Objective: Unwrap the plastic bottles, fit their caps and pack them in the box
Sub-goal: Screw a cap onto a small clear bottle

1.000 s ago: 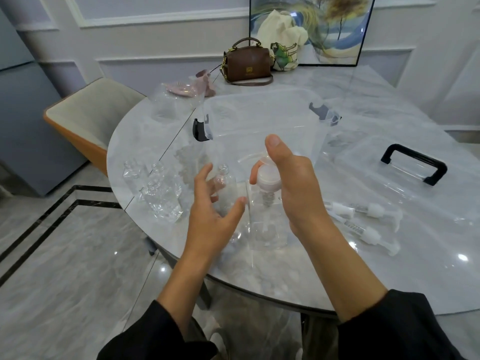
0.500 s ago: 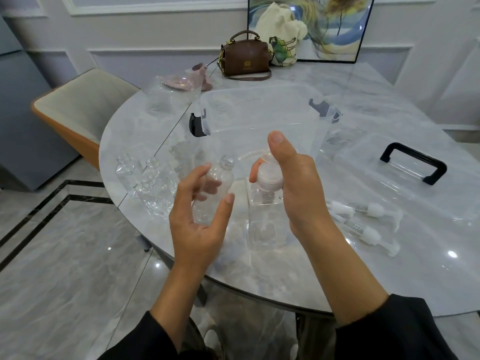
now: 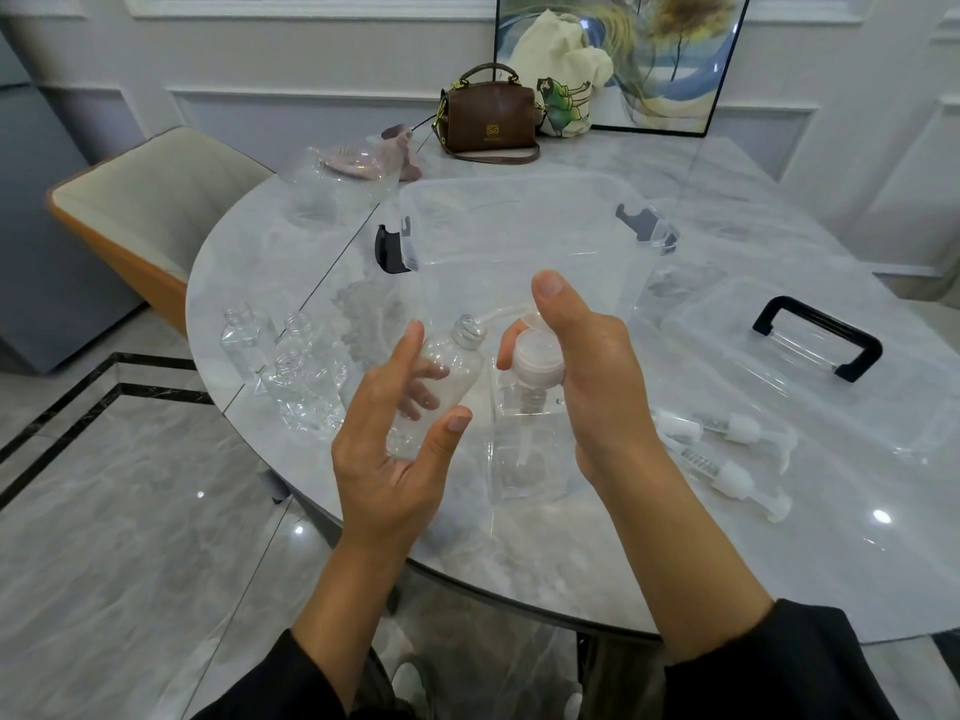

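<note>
At the near edge of the round marble table (image 3: pixel 571 574), both hands work just in front of the clear box (image 3: pixel 511 180).

Left hand (image 3: pixel 395 449): fingers curled round a small round bottle (image 3: pixel 447 376), thumb pressing its near side. Bottle clear, uncapped, tilted with the threaded neck pointing up and to the right. It is held above the table edge and does not touch the surface.

Right hand (image 3: pixel 592 376): fingers wrapped about the white pump cap (image 3: pixel 537 363), which sits on the neck of a square bottle (image 3: pixel 524 459); thumb stuck straight up, clear of the cap. The square bottle stands upright on the table, just beside the round one. Whether the cap is fully seated cannot be told.

Box: open, behind the hands, black latches on its left and right ends (nothing can be made out inside through the clear walls). Its lid (image 3: pixel 909 402), with a black handle (image 3: pixel 815 337), lies flat to the right.

Two spare pumps (image 3: pixel 727 428) lie on their sides on the table, right of the right wrist, near each other.

Left of the hands, a cluster of clear bottles (image 3: pixel 296 366) stands close together, necks open, some in crinkled plastic wrap.

Far side of the table: brown handbag (image 3: pixel 488 116), cream cloth bag (image 3: pixel 561 80) leaning on a framed picture (image 3: pixel 675 59), and a pink item (image 3: pixel 363 158) in clear wrapping. A cushioned chair (image 3: pixel 145 200) stands at the left.
</note>
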`<state>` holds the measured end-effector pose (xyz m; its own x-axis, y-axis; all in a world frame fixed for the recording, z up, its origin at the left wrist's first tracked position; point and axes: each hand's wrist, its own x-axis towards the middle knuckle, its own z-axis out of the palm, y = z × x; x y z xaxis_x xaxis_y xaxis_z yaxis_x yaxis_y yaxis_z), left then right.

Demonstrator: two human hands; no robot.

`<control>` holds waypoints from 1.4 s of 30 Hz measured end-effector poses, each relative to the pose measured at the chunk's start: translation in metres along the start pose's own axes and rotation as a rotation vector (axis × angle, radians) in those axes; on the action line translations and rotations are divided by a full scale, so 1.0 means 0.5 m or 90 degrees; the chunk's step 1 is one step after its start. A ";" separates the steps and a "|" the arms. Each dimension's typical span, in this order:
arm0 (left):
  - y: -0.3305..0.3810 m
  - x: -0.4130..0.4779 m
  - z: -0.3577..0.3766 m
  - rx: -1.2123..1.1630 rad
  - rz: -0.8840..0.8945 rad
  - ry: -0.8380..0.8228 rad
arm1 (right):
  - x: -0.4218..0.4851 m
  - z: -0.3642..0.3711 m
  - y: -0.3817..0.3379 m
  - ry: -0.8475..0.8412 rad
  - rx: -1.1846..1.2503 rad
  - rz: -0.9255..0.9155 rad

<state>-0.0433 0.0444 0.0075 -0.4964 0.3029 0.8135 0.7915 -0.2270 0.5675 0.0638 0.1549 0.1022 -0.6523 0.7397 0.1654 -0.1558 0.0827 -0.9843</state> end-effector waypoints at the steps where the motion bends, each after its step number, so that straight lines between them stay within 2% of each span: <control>1: 0.000 0.001 0.001 -0.005 -0.004 0.001 | 0.000 0.000 0.000 0.001 -0.001 0.003; 10: 0.001 0.000 0.001 -0.037 -0.030 -0.008 | -0.002 0.002 -0.003 0.004 0.000 0.009; 16: 0.005 0.001 0.000 -0.151 -0.016 -0.036 | -0.001 0.000 0.000 -0.007 0.010 0.007; 26: 0.008 -0.004 -0.003 -0.098 0.030 -0.024 | 0.003 0.001 0.005 0.001 -0.009 0.001; 35: -0.003 0.000 -0.006 0.030 0.057 0.082 | 0.001 0.000 0.004 -0.006 0.017 -0.002; 42: 0.009 0.001 -0.003 -0.104 -0.027 0.119 | 0.000 0.000 0.005 0.002 0.016 0.004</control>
<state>-0.0404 0.0422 0.0107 -0.5976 0.1429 0.7889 0.7073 -0.3695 0.6027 0.0633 0.1551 0.0999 -0.6512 0.7422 0.1587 -0.1702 0.0610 -0.9835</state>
